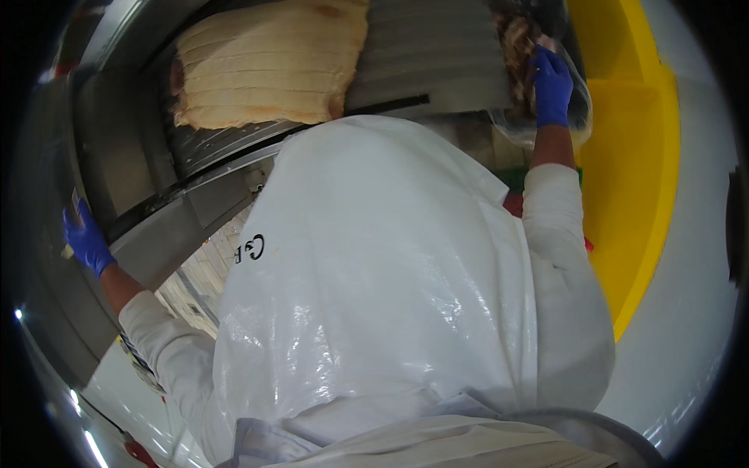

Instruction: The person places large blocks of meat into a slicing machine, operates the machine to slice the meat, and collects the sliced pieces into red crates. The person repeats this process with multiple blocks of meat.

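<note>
At the far left, my left hand point(87, 238), in a blue glove, rests against a steel machine panel point(47, 273) with its fingers stretched apart. My right hand point(552, 87), also gloved in blue, is over a clear plastic bag point(579, 117) of meat pieces point(518, 54) at the upper right. Its fingers are bent and closed at a pale pink piece of meat point(548, 44); the back of the hand partly hides the grip. A broad slab of pork with pale skin point(269, 66), scored in long parallel lines, lies flat between my hands.
The slab lies on a grey ribbed conveyor point(433, 54) with a dark bar point(386, 105) along its near side. A large yellow bin point(636, 164) stands at the right. My white apron point(374, 257) fills the middle, close to the conveyor edge.
</note>
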The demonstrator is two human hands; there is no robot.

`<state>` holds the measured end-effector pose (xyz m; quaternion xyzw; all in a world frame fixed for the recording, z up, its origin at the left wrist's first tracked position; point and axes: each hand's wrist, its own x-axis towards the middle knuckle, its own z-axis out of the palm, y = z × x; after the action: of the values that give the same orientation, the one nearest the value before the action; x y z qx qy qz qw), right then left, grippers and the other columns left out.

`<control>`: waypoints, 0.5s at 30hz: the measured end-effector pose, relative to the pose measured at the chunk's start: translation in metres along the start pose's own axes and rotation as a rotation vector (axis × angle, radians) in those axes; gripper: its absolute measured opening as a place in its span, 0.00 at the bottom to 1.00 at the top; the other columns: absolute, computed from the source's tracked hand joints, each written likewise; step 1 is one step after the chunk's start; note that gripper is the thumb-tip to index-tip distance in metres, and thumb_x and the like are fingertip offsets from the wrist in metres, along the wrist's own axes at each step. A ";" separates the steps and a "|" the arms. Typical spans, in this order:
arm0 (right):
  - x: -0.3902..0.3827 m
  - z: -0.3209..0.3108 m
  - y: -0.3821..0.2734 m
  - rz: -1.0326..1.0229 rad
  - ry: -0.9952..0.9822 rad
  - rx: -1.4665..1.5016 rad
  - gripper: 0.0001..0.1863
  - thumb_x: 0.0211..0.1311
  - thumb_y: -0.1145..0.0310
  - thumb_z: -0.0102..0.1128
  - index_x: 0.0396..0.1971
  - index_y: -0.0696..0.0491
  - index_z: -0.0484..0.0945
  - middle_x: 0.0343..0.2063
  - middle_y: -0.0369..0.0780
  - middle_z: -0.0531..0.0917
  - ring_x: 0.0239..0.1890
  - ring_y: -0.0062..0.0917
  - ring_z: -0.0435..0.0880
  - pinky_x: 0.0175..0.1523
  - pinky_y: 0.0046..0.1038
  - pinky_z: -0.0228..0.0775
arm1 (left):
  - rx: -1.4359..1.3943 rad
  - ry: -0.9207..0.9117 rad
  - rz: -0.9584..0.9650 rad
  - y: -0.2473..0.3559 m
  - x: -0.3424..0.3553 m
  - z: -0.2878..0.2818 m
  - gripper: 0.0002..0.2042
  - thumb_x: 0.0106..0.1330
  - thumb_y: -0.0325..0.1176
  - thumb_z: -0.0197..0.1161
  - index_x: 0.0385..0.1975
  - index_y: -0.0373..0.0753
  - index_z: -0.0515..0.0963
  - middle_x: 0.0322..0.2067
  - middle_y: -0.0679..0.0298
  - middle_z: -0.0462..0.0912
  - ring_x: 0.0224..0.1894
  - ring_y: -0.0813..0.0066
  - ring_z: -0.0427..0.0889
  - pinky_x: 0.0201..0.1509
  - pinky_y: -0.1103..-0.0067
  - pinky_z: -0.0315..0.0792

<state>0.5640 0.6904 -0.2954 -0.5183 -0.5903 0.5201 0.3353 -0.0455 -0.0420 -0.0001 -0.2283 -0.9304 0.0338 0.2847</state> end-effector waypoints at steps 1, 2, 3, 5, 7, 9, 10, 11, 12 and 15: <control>-0.002 0.016 -0.016 0.046 -0.074 0.102 0.16 0.69 0.62 0.61 0.49 0.55 0.87 0.36 0.36 0.88 0.31 0.16 0.81 0.37 0.20 0.71 | -0.022 -0.008 -0.015 0.008 0.003 0.002 0.35 0.70 0.56 0.64 0.63 0.29 0.75 0.61 0.40 0.78 0.64 0.44 0.77 0.69 0.63 0.69; -0.001 0.037 -0.029 0.092 -0.170 0.209 0.16 0.69 0.63 0.62 0.49 0.56 0.87 0.36 0.35 0.88 0.31 0.14 0.80 0.35 0.18 0.69 | -0.029 -0.011 -0.041 0.008 0.003 -0.002 0.34 0.70 0.55 0.64 0.63 0.29 0.75 0.62 0.40 0.78 0.65 0.45 0.77 0.69 0.64 0.68; -0.003 0.059 -0.047 0.138 -0.274 0.316 0.15 0.69 0.64 0.63 0.49 0.56 0.87 0.36 0.34 0.87 0.31 0.12 0.78 0.34 0.17 0.67 | 0.027 0.007 0.047 -0.010 0.000 0.000 0.34 0.70 0.55 0.64 0.63 0.29 0.75 0.61 0.41 0.78 0.65 0.45 0.77 0.69 0.64 0.68; -0.015 0.097 -0.087 0.283 -0.410 0.205 0.16 0.73 0.63 0.60 0.52 0.56 0.85 0.37 0.33 0.88 0.31 0.13 0.80 0.32 0.18 0.67 | 0.002 0.026 0.048 -0.010 0.002 0.002 0.33 0.70 0.54 0.65 0.63 0.30 0.76 0.61 0.42 0.79 0.65 0.47 0.77 0.69 0.65 0.68; -0.008 0.125 -0.071 0.414 -0.669 0.269 0.18 0.75 0.61 0.58 0.55 0.56 0.83 0.39 0.35 0.88 0.33 0.16 0.82 0.34 0.19 0.71 | -0.114 0.031 -0.050 0.022 0.003 0.000 0.33 0.69 0.53 0.66 0.62 0.30 0.76 0.61 0.43 0.79 0.65 0.48 0.77 0.69 0.65 0.68; -0.026 0.154 -0.077 0.540 -0.837 0.170 0.22 0.77 0.57 0.54 0.61 0.55 0.78 0.46 0.39 0.88 0.39 0.25 0.86 0.42 0.25 0.78 | -0.157 0.040 -0.066 0.024 -0.003 -0.004 0.33 0.68 0.53 0.67 0.62 0.30 0.77 0.61 0.44 0.79 0.65 0.49 0.77 0.69 0.65 0.68; -0.044 0.167 -0.090 0.558 -0.952 0.146 0.22 0.77 0.53 0.55 0.59 0.53 0.78 0.46 0.39 0.87 0.39 0.27 0.87 0.45 0.29 0.79 | -0.172 0.055 -0.064 0.023 -0.004 -0.007 0.33 0.68 0.53 0.68 0.61 0.30 0.77 0.61 0.44 0.79 0.64 0.49 0.78 0.69 0.65 0.69; -0.062 0.177 -0.103 0.576 -1.060 0.113 0.23 0.76 0.50 0.56 0.58 0.52 0.78 0.45 0.40 0.87 0.40 0.30 0.87 0.48 0.33 0.80 | -0.156 0.075 -0.069 0.024 -0.006 -0.005 0.33 0.67 0.54 0.68 0.61 0.30 0.77 0.61 0.45 0.79 0.65 0.50 0.77 0.69 0.65 0.68; -0.068 0.188 -0.102 0.676 -1.139 0.094 0.24 0.76 0.49 0.56 0.59 0.52 0.77 0.46 0.40 0.87 0.42 0.30 0.87 0.49 0.34 0.80 | -0.134 0.094 -0.076 0.025 -0.008 -0.008 0.33 0.67 0.54 0.68 0.60 0.29 0.78 0.61 0.46 0.80 0.65 0.50 0.77 0.70 0.65 0.68; -0.095 0.221 -0.074 0.811 -1.206 0.165 0.25 0.76 0.50 0.56 0.60 0.53 0.75 0.50 0.41 0.85 0.47 0.31 0.85 0.51 0.36 0.79 | -0.126 0.023 -0.107 0.043 -0.004 -0.023 0.33 0.67 0.56 0.67 0.60 0.32 0.78 0.60 0.47 0.80 0.65 0.50 0.76 0.70 0.64 0.68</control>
<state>0.3609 0.5456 -0.2622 -0.2927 -0.3928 0.8411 -0.2291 -0.0124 -0.0067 0.0088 -0.1958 -0.9384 -0.0425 0.2816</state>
